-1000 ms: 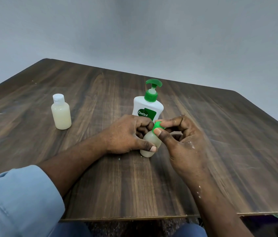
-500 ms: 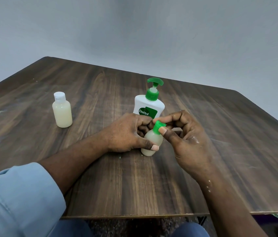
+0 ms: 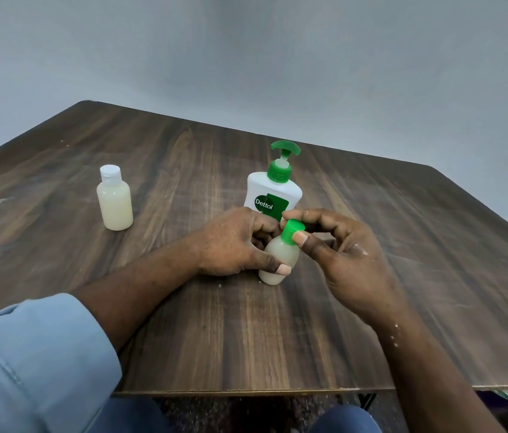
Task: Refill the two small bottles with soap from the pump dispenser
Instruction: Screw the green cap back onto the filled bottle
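Your left hand [image 3: 234, 242] wraps the bottle [image 3: 277, 260]; right fingers [image 3: 301, 238] pinch its cap [image 3: 292, 230]. The dispenser [image 3: 273, 195], at 12 o'clock, may topple if knocked.

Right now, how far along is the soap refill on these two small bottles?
Looks done: the white-capped bottle stands capped and full of pale soap, apart on the left. In hand: the left hand steadies the green-capped bottle, also full, while the right hand pinches its green cap. Left: finishing that cap, if it isn't tight. The Dettol pump dispenser stands behind.
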Action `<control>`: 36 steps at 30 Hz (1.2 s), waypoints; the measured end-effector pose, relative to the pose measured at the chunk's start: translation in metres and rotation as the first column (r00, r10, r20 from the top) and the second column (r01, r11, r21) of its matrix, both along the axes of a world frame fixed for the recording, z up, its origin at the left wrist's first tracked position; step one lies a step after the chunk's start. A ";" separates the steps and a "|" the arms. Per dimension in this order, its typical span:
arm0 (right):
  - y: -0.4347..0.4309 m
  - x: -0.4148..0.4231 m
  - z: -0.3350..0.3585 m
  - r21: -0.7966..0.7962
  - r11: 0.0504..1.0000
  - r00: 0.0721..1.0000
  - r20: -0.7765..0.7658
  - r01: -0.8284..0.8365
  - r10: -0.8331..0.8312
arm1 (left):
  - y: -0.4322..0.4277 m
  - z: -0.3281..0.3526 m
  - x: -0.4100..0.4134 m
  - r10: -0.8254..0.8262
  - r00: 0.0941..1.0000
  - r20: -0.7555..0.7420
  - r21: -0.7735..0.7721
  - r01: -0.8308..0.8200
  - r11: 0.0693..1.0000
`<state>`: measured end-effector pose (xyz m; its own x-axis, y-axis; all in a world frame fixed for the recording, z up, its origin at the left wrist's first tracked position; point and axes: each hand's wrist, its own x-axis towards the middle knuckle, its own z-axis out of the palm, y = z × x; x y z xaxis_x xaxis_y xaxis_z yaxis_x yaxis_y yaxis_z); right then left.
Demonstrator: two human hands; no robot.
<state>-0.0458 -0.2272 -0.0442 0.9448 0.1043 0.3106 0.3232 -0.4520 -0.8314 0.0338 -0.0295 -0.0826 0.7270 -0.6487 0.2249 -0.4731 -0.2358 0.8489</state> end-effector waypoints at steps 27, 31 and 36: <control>0.018 -0.006 -0.008 0.004 0.973 0.972 0.038 0.230 -0.230 | -0.002 0.005 -0.007 0.043 0.985 0.166 0.079 -0.056 0.995; 0.029 -0.008 -0.015 0.046 0.930 0.925 0.103 0.364 -0.366 | -0.004 0.006 -0.011 0.049 0.977 0.206 0.068 -0.064 0.996; 0.028 -0.007 -0.017 0.094 0.951 0.954 0.024 0.294 -0.297 | -0.002 0.007 -0.009 0.038 0.990 0.132 0.065 -0.047 0.997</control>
<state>-0.0533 -0.1991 -0.0608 0.9168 -0.2077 0.3412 0.2175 -0.4569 -0.8625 0.0251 -0.0310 -0.0754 0.7212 -0.6350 0.2767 -0.5676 -0.3126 0.7617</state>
